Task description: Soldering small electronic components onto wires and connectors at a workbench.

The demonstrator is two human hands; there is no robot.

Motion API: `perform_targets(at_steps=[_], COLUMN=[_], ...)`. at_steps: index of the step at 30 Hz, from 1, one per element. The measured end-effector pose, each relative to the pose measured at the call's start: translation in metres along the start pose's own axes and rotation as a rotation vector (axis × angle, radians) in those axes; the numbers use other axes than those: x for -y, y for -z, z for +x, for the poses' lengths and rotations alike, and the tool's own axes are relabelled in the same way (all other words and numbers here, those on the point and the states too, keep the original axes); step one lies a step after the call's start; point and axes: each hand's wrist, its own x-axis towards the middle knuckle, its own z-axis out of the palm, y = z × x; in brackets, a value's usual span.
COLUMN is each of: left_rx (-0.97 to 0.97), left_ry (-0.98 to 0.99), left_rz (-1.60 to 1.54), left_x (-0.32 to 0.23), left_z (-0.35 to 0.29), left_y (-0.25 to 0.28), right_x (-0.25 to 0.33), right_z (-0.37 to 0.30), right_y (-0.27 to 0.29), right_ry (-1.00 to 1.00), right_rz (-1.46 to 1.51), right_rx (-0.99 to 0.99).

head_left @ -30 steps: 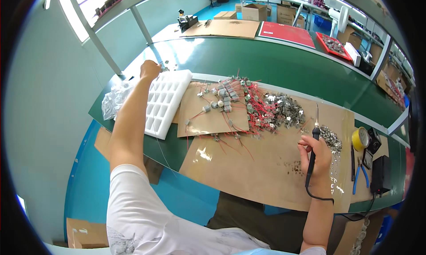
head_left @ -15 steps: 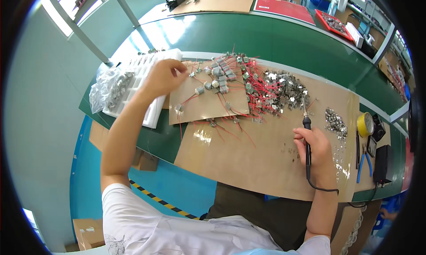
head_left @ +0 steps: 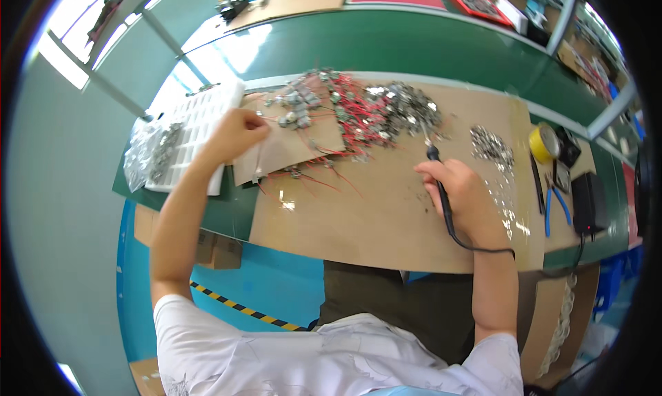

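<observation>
My left hand (head_left: 236, 135) is closed, its fingertips pinched together over the left edge of a small cardboard sheet (head_left: 283, 155). Whatever it grips is too small to make out. On that sheet lie several small grey motors (head_left: 298, 110) and red-wired pieces. My right hand (head_left: 460, 193) grips a black soldering iron (head_left: 442, 196), whose metal tip points away from me at the near right edge of a heap of small silvery metal parts (head_left: 410, 106). Between motors and heap is a tangle of red wires with small green boards (head_left: 355, 113).
At the left stand a white compartment tray (head_left: 196, 120) and a clear plastic bag (head_left: 141, 155). To the right are a smaller metal-parts pile (head_left: 492, 146), yellow tape roll (head_left: 544, 143), blue-handled pliers (head_left: 557, 206) and a black box (head_left: 589, 201). The iron's cord crosses my right wrist.
The whole view has shifted. My left hand's fingers, arched and parted before, have closed together near the sheet's left edge. My right hand still holds the soldering iron at the heap's edge.
</observation>
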Motion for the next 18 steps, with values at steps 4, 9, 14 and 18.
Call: perform_targets(at_steps=[4,9,14,18], left_rx=[-0.062,0.055,0.234,0.33], left_ry=[0.153,0.069,0.061,0.054], left_rz=[-0.535,-0.838,-0.825,-0.48], left_x=[-0.072,-0.135,-0.119,-0.11], left_z=[-0.041,-0.078,-0.086,-0.095], left_y=[0.026,-0.02,-0.114,-0.134], right_x=[-0.006,-0.007,-0.009,-0.007], right_z=[0.002,-0.001,-0.004,-0.004], right_y=[0.0,0.007,0.006,0.005], right_ry=[0.035,0.04,0.046,0.079], right_rz=[0.014,0.148,0.137,0.144], right_rx=[0.009,0.0,0.056,0.083])
